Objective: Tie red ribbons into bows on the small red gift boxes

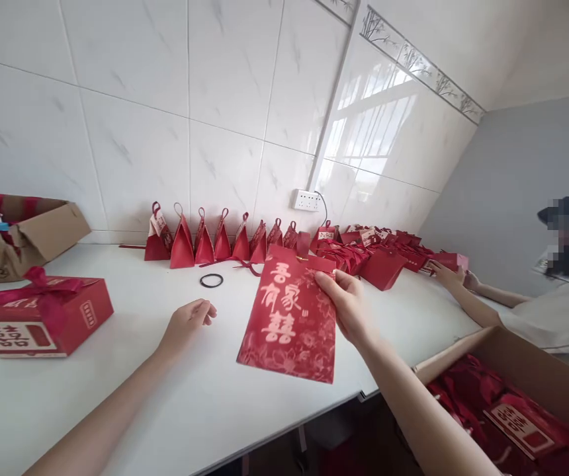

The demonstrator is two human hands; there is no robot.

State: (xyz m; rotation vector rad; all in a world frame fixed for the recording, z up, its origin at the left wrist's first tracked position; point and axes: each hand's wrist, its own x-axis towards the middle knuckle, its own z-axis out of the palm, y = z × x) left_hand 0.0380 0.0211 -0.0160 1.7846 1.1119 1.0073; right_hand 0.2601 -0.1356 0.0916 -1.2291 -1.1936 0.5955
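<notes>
Red paper bag point(284, 330) is above the tabletop point(190, 403), its upper edge pinched in my right fingers point(333, 289), maybe to keep its front flat, while my left fingers point(204, 309) curl together nearby.

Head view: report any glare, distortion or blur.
Head view, right: window reflection glaring off the tiled wall; head view, upper right: patterned border slanting, probably lens stretch; head view, centre: red packet clear enough to read; head view, left: ribboned box looking slightly soft.
</notes>
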